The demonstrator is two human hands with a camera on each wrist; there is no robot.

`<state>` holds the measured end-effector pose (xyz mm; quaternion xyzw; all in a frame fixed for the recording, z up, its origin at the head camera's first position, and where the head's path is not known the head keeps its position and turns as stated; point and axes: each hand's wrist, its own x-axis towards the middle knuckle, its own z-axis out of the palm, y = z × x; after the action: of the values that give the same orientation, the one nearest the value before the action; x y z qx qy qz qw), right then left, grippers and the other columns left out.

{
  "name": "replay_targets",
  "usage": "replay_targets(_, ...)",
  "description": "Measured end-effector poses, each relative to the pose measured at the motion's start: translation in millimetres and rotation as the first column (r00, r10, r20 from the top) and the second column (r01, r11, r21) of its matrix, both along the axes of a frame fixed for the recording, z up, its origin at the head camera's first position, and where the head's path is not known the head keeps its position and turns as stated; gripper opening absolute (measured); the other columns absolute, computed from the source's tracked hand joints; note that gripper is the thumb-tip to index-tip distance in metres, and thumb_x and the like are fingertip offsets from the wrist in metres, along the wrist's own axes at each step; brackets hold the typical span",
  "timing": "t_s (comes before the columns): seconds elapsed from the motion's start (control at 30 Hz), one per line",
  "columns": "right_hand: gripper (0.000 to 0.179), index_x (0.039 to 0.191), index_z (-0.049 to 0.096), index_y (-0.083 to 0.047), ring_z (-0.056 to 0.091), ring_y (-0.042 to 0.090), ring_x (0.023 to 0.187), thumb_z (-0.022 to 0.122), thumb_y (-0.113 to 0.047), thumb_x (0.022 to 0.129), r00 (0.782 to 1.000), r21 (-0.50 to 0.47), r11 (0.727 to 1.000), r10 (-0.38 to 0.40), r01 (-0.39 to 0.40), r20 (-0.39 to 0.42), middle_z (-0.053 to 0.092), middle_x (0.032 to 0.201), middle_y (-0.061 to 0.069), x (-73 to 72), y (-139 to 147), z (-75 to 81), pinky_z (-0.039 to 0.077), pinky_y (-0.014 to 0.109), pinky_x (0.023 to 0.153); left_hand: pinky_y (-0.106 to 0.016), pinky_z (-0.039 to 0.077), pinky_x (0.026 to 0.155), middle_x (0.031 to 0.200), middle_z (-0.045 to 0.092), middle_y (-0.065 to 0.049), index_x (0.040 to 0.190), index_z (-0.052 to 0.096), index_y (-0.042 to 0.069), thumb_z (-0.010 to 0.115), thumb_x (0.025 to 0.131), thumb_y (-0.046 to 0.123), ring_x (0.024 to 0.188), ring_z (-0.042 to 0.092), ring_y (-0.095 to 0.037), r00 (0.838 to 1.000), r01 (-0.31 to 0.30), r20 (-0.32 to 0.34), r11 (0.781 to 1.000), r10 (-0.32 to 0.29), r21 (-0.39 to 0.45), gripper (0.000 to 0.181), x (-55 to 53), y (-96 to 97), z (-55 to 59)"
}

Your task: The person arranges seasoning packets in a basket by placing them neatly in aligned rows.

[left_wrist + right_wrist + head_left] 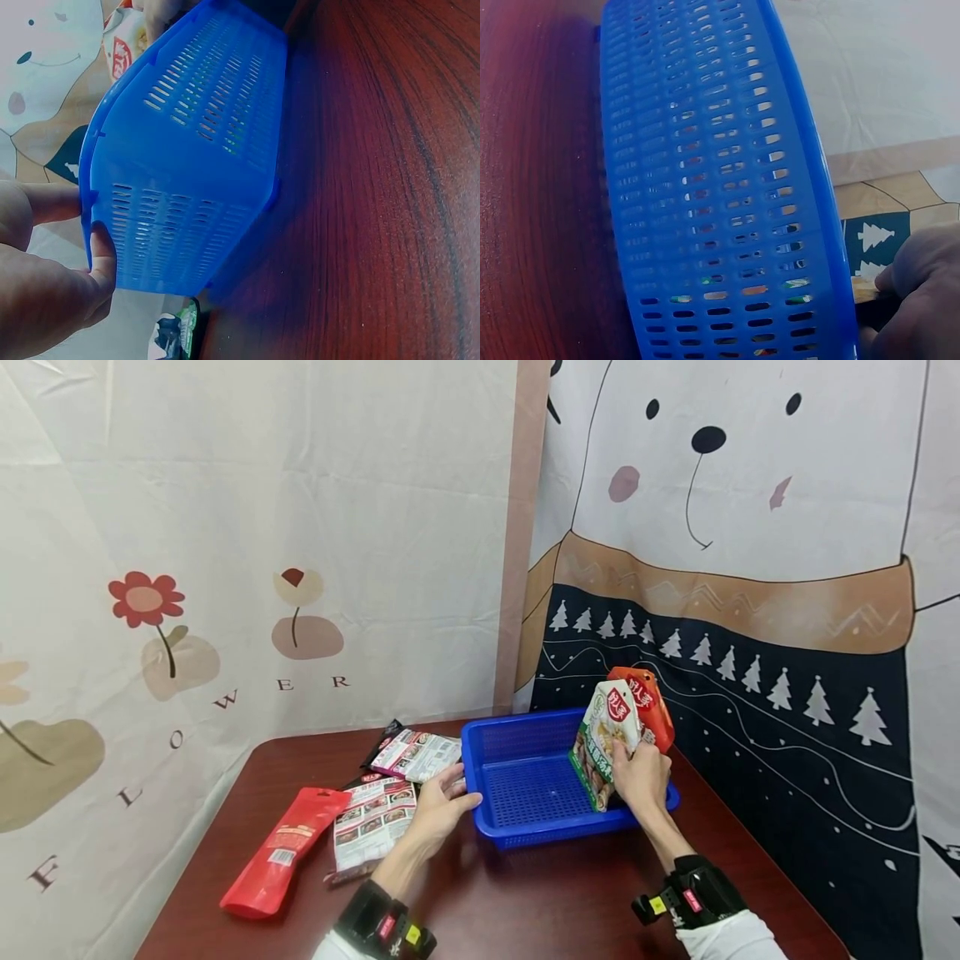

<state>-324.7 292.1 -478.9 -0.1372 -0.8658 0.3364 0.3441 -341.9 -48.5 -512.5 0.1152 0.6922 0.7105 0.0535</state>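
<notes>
A blue plastic basket (540, 835) with slotted walls stands on the table. My left hand (442, 810) pinches its left rim between thumb and fingers; in the left wrist view the thumb lies on the outside of the basket wall (172, 180). My right hand (643, 777) grips a white-and-green food pouch (600, 735), upright inside the right end of the basket. Behind it leans an orange-red pouch (654, 703), partly covered by the first. In the right wrist view the hand (922, 300) shows at the rim, with most of the pouch hidden by the basket wall.
Left of the basket lie a red pouch (288, 852) and a white printed packet (375, 827). A dark-edged packet (420, 754) lies behind them. Printed curtains (375, 527) hang close along the back and right edges of the brown table (555, 902).
</notes>
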Motion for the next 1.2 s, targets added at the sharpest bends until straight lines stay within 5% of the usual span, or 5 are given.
replay_targets(0.47,0.037,0.12,0.076,0.014,0.08,0.055,0.097,0.076,-0.021,0.108,1.0,-0.024,1.0,0.006,-0.007,-0.004,0.08,0.112,0.038,1.2,6,3.0,0.064,0.067,0.083,-0.047,0.06,0.119,0.169,0.049,-0.038,0.165,0.044,-0.013,0.072,0.102,-0.007,0.152,0.057,-0.055,1.0,0.01,0.005,1.0,-0.01,0.005,0.07,-0.1,-1.1,0.1)
replay_targets(0.8,0.037,0.111,0.077,0.014,0.079,0.054,0.089,0.081,-0.022,0.104,1.0,-0.046,0.999,-0.009,0.01,0.023,0.081,0.101,0.037,1.3,21,3.6,0.062,0.066,0.079,-0.039,0.061,0.116,0.168,0.05,-0.038,0.165,0.044,-0.013,0.073,0.102,-0.007,0.151,0.057,-0.055,1.0,0.018,0.004,1.0,-0.018,0.02,0.07,0.5,-1.7,-0.2)
replay_targets(1.0,0.036,0.101,0.077,0.013,0.078,0.047,0.08,0.083,-0.023,0.103,0.999,-0.047,0.999,-0.014,0.017,0.048,0.08,0.091,0.033,1.8,25,5.6,0.058,0.047,0.063,-0.035,0.061,0.113,0.167,0.05,-0.039,0.165,0.044,-0.013,0.072,0.101,-0.008,0.152,0.057,-0.056,1.0,0.028,0.003,0.999,-0.028,0.032,0.07,-0.1,-2.1,-1.1)
replay_targets(1.2,0.036,0.114,0.077,0.01,0.079,0.044,0.087,0.077,-0.025,0.106,0.995,-0.106,0.994,0.005,0.006,0.103,0.082,0.101,0.032,3.2,24,9.6,0.054,0.036,0.064,-0.036,0.062,0.114,0.167,0.05,-0.038,0.165,0.044,-0.013,0.072,0.102,-0.008,0.152,0.057,-0.056,1.0,0.025,0.005,0.999,-0.026,0.03,0.069,-0.3,-2.2,-1.4)
